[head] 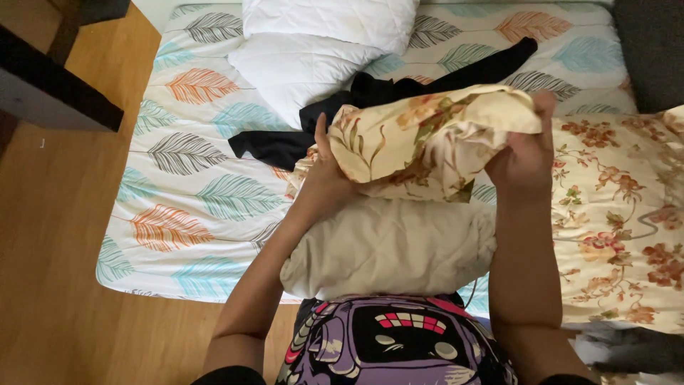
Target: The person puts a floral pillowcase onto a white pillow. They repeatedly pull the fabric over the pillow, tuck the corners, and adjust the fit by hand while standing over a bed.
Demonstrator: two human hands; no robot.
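A cream pillow (pixel 388 249) is pressed against my body, its far end covered by a cream floral pillowcase (pixel 427 135). My left hand (pixel 326 175) grips the pillowcase's left edge, fingers closed on the cloth. My right hand (pixel 526 153) holds the pillowcase's right edge, bunched up near the top. The pillowcase is gathered and sits over the pillow's top end only.
A bed with a feather-print sheet (pixel 192 192) fills the view. Two white pillows (pixel 306 50) lie at its head, a black garment (pixel 385 93) below them. A floral blanket (pixel 620 214) covers the right side. Wooden floor (pixel 50 249) and a dark table (pixel 50 85) are at left.
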